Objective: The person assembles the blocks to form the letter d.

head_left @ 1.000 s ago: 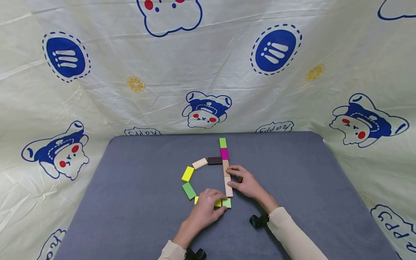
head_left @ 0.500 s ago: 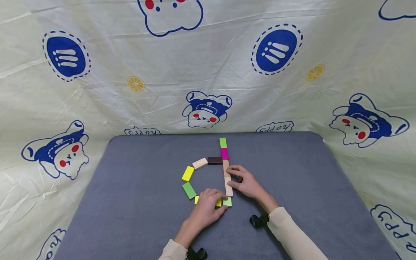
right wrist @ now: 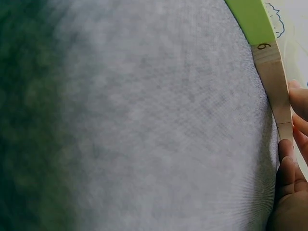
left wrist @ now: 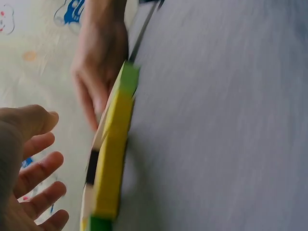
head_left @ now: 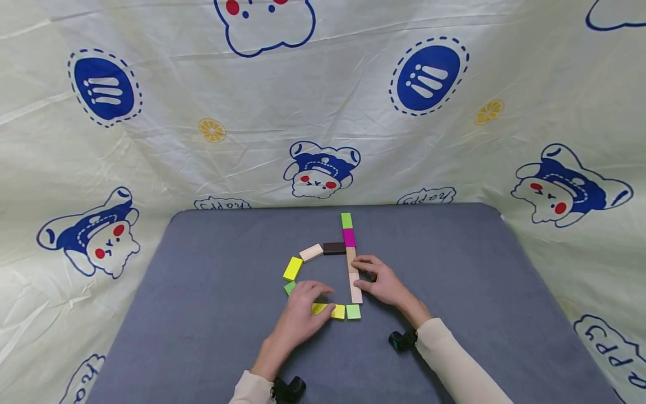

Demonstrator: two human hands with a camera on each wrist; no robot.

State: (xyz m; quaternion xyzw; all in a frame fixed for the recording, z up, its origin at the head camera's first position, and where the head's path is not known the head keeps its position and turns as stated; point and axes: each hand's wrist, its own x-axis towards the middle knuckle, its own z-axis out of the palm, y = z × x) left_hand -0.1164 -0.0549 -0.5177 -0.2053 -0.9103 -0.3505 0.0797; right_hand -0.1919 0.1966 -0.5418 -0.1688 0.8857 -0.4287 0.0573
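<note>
In the head view, my left hand hovers with spread fingers over the near yellow blocks, partly hiding them and a green block. Its fingers hold nothing in the left wrist view. The fingertips of my right hand rest against the right side of a tan block and a pale wooden block, lined up end to end. A light green block lies just below them with a thin gap. In the right wrist view, the pale wooden block bears a dark mark.
Beyond the tan block are a magenta block and a light green one at the far end. A black block, another pale block and a yellow block curve leftward on the grey tabletop. A printed curtain hangs behind.
My left hand has drawn back leftward from the near light green block, uncovering it and covering more of the left green block. That light green block shifted slightly right. My right hand stays put.
</note>
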